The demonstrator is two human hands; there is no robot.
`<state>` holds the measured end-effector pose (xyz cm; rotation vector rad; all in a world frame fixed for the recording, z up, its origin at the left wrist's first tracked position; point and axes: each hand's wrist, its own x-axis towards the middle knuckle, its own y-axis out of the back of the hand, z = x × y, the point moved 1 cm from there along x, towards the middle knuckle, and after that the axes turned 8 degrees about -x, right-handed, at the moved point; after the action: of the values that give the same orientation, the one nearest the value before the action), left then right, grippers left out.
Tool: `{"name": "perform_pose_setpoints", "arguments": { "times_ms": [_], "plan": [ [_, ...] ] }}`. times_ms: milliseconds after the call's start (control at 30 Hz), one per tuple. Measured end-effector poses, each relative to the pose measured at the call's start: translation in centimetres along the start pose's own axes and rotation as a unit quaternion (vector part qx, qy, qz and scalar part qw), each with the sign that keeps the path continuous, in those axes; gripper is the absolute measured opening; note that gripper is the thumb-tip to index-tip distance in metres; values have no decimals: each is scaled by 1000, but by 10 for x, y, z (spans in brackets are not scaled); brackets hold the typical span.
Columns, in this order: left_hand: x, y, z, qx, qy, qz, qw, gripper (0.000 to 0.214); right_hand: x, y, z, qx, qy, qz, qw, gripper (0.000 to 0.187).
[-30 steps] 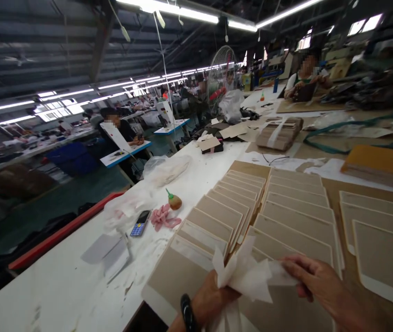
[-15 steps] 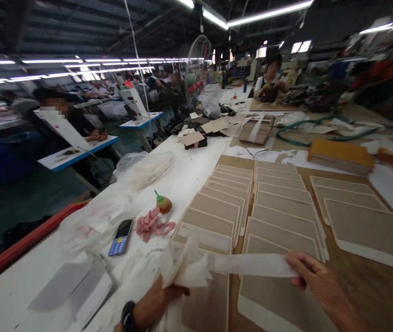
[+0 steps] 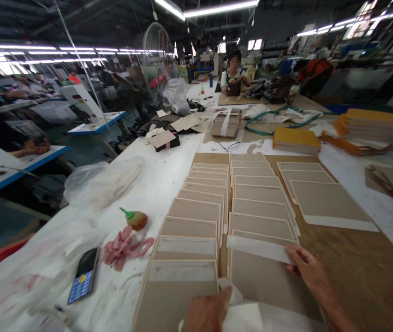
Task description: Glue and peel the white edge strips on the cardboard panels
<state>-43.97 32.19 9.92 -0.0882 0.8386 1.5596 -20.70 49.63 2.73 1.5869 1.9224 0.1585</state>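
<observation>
Between the fingertips of my right hand (image 3: 305,265) is the end of a thin white strip (image 3: 257,249). The strip lies along the upper edge of the nearest beige panel (image 3: 269,281) in the middle column. Low in the view, my left hand (image 3: 206,312) is closed around a bunch of loose white strips (image 3: 243,319), partly cut off by the frame. Beside it, in the left column, a beige panel (image 3: 179,295) carries a white strip (image 3: 181,271) near its top edge. More beige panels (image 3: 196,210) with pale borders overlap in rows beyond both hands.
Left of the panels are a mobile phone (image 3: 84,275), a pink cloth tie (image 3: 122,249), a small bottle with green spout (image 3: 137,220) and plastic bags (image 3: 103,182). Farther off stand a yellow-topped stack (image 3: 296,140) and a tied bundle (image 3: 226,124). A co-worker (image 3: 233,76) sits at the far end.
My left hand has moved right and down with the strip bunch. The strip in my right hand has come down onto the middle column's near panel. The view has turned right.
</observation>
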Motion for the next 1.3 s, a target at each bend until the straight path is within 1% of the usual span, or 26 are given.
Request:
{"name": "perform_pose_setpoints", "arguments": {
  "times_ms": [33,100,167,200,267,333,467,567,700,800,867,967,1000,1033,1067,1133,1200,1300],
  "plan": [
    [10,-9,14,34,-9,-30,999,43,5,3,5,-1,-7,2,1000,43],
    [29,-23,34,131,-38,-81,987,67,12,9,12,-7,-21,11,1000,44],
    [45,-30,44,213,-70,-90,970,83,14,13,15,-17,-26,16,999,43],
    [52,-32,46,240,-80,-82,964,87,15,14,15,-22,-27,15,999,43],
    [64,-34,47,258,-84,-60,961,86,14,15,12,-37,-32,10,999,42],
    [73,-34,47,268,-83,-52,958,84,14,15,7,-49,-40,4,998,40],
    [83,-33,46,295,-71,-43,952,89,16,15,3,-48,-51,-9,997,40],
    [87,-33,44,313,-54,-59,946,88,18,14,4,-42,-63,-4,997,42],
    [89,-32,41,317,-51,-89,943,86,20,14,6,-34,-65,0,997,43],
    [86,-30,38,317,-57,-93,942,79,21,13,7,-37,-66,-6,997,40],
    [82,-27,37,318,-70,-107,939,73,22,13,7,-38,-66,-10,997,40],
    [76,-21,40,319,-85,-151,932,51,22,12,8,-42,-62,-11,997,40],
    [75,-19,41,315,-90,-157,932,45,21,11,8,-46,-60,-11,997,40],
    [74,-18,43,315,-93,-154,932,46,21,11,8,-50,-58,-12,997,40],
    [75,-16,45,319,-94,-145,932,52,21,10,8,-52,-57,-10,997,39],
    [80,-16,48,330,-97,-135,929,71,20,10,9,-53,-56,-7,997,38],
    [88,-17,51,345,-90,-136,924,84,20,9,10,-52,-53,-4,997,38],
    [99,-22,53,370,-70,-140,916,92,20,9,9,-63,-49,-15,997,39]
  ]
}}
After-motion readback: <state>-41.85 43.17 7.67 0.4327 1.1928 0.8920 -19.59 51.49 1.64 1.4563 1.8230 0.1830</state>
